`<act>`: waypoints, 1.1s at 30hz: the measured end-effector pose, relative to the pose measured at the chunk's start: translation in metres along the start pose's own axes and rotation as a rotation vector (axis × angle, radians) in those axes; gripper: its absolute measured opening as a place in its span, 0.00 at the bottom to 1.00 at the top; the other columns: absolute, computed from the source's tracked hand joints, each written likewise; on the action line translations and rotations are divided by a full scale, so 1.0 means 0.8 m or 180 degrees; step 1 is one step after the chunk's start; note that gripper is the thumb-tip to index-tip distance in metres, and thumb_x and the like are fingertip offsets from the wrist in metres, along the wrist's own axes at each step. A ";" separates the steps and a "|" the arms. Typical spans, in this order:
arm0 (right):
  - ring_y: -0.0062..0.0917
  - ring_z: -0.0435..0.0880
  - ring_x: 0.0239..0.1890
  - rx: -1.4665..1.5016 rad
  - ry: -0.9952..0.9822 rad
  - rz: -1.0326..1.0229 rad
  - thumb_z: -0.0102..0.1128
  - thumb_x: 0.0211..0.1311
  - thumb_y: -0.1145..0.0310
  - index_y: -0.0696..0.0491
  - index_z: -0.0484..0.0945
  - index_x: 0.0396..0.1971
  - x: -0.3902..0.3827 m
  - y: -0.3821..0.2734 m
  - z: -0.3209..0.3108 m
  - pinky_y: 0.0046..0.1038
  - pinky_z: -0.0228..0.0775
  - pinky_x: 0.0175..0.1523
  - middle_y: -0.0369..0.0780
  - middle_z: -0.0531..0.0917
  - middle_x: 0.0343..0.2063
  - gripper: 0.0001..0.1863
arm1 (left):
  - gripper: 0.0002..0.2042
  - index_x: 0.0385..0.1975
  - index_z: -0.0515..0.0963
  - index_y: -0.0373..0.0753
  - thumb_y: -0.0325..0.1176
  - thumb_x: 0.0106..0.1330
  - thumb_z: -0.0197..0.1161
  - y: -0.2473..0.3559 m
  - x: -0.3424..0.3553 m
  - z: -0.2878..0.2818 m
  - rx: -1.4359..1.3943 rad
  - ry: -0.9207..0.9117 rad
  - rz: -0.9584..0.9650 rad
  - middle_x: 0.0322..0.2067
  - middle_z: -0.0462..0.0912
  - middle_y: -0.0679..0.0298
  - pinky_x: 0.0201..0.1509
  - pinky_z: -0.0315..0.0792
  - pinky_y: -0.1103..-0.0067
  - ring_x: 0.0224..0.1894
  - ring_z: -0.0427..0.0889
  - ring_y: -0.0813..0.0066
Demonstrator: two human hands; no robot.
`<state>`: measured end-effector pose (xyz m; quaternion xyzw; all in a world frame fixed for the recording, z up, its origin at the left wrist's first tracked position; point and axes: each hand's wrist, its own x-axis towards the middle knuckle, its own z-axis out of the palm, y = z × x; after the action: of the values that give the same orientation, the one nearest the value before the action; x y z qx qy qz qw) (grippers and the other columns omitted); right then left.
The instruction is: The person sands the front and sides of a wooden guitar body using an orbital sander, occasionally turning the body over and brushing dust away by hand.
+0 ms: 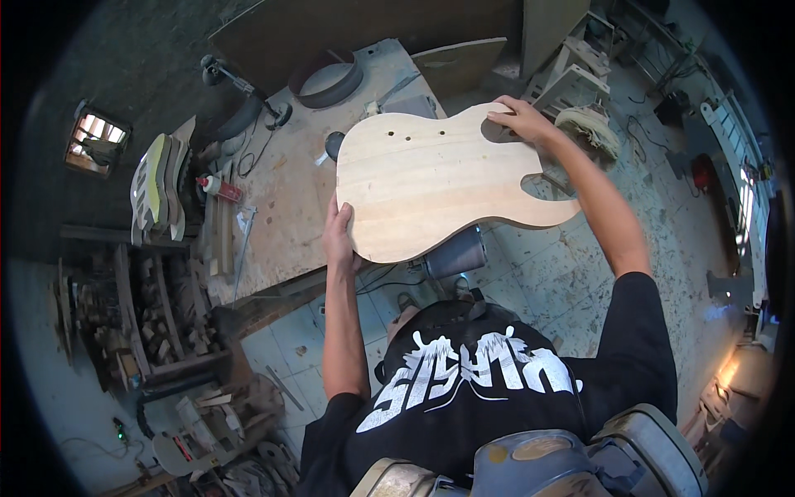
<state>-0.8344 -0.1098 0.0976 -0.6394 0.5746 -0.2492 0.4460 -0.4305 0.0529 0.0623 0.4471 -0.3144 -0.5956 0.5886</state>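
Note:
A pale wooden guitar body [422, 182] is held up in front of me, its broad face toward me, with a few small dark holes near its upper edge. My left hand [338, 232] grips its rounded left end, thumb on the face and the other fingers hidden behind. At the upper right, my right hand [523, 120] is closed round the edge by the upper cutaway. Part of the workbench behind is hidden by the body.
The worn wooden workbench [286, 224] carries a dark round hoop [327, 79], a lamp on a jointed arm [240, 83], a red-and-white bottle [219, 189] and a metal bar [244, 248]. Left stands a rack of wood offcuts [153, 306]. A grey bucket [455, 253] is below the body.

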 end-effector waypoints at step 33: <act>0.45 0.77 0.62 -0.1073 0.0942 -0.0175 0.61 0.66 0.47 0.43 0.76 0.64 -0.006 -0.016 0.035 0.38 0.67 0.67 0.52 0.78 0.55 0.30 | 0.25 0.65 0.63 0.34 0.41 0.76 0.60 0.016 0.021 -0.017 0.1228 0.0180 -0.0262 0.50 0.81 0.48 0.53 0.76 0.73 0.50 0.82 0.68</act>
<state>-0.8054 -0.0979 0.0960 -0.6769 0.6496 -0.2528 0.2366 -0.4115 0.0369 0.0659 0.5806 -0.3875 -0.5351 0.4758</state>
